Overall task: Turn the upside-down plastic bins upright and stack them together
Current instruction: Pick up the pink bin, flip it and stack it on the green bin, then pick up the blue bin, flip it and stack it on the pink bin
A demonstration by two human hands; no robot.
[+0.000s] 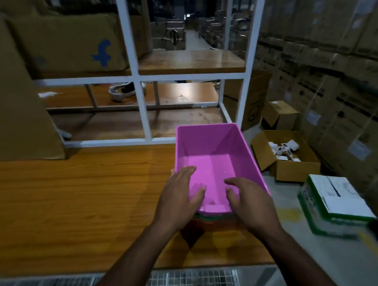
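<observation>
Sitting upright near the right edge of the wooden tabletop (69, 202), the pink bin (214, 148) nests atop green and red rims. Both hands rest on its near end, left hand (180, 197) and right hand (249, 204) with fingers relaxed, thumbs inside. Behind the pink bin stands a white shelf frame (140, 91); right of it, an open carton (293, 162) on the floor.

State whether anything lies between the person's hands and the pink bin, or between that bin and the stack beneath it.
Nothing visible does. The left hand and right hand already rest over the near rim of the upright pink bin, which sits nested on the green and red rims of the stack on the wooden table.
</observation>
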